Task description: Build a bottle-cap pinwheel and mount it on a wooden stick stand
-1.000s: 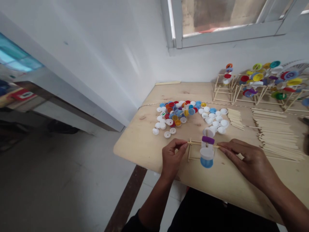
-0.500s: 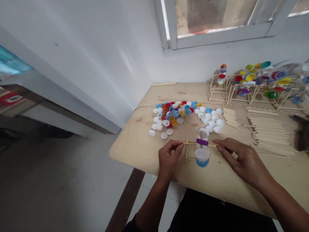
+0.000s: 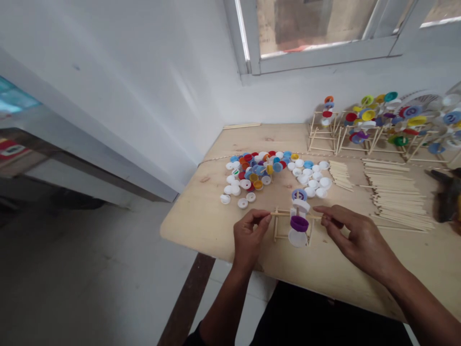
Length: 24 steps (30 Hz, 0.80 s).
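A wheel of bottle caps, with a purple cap (image 3: 299, 224) facing the camera, sits on a horizontal wooden stick (image 3: 280, 214) across a small stick frame (image 3: 275, 229). My left hand (image 3: 249, 238) pinches the stick's left end between thumb and fingers. At the right end, my right hand (image 3: 355, 235) has its thumb and fingertips closed on the stick, the index finger stretched above it. White, blue and clear caps make up the rest of the wheel. Part of the frame is hidden behind the caps.
Loose colored caps (image 3: 248, 168) and white caps (image 3: 314, 178) lie beyond the hands. Stick piles (image 3: 399, 197) are at the right, near a dark tool (image 3: 446, 197). Several finished cap wheels on frames (image 3: 363, 125) stand along the wall. The table edge (image 3: 216, 251) is close to my body.
The cap wheel has turned on the stick: the purple cap has come lower and towards me, and a blue cap now shows at the top. Both hands keep their grip.
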Each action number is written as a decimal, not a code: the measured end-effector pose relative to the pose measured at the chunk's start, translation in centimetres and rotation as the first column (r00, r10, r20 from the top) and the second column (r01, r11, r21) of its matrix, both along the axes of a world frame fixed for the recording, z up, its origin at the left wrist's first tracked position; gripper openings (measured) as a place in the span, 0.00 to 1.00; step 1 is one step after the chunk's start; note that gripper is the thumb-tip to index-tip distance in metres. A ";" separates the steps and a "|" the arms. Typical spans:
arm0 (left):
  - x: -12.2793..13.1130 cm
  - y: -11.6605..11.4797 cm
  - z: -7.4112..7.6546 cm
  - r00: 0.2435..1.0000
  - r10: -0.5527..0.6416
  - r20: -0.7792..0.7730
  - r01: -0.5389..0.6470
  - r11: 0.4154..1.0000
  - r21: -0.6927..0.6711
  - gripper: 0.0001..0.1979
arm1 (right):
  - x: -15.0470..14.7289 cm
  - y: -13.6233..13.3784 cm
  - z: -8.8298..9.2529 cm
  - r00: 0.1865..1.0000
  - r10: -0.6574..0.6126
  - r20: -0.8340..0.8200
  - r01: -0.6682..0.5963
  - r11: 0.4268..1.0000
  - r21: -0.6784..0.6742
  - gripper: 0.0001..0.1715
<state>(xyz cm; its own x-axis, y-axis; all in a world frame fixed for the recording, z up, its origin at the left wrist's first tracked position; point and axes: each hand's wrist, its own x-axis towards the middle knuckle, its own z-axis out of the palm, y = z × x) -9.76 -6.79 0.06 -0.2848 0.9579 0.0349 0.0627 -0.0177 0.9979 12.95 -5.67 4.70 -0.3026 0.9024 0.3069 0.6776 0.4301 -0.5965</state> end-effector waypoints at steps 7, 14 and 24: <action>0.0 0.0 0.2 1.000 0.017 -0.008 -0.017 1.000 0.004 0.07 | 0.0 0.0 -0.1 1.000 -0.003 0.000 0.003 1.000 -0.015 0.17; 0.1 -0.1 0.2 1.000 0.012 0.016 -0.012 1.000 -0.010 0.07 | -0.2 -0.1 0.0 1.000 0.011 -0.006 -0.011 1.000 -0.020 0.17; 0.2 -0.2 0.2 0.999 0.006 0.034 -0.007 1.000 0.010 0.11 | 0.2 -0.3 -0.4 1.000 0.008 0.018 -0.007 0.999 -0.039 0.18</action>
<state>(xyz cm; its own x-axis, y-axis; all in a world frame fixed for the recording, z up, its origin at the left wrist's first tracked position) -9.59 -7.00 0.29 -0.2922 0.9557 0.0344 0.0291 -0.0271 0.9992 13.20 -5.95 4.26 -0.3146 0.9111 0.2664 0.6850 0.4122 -0.6007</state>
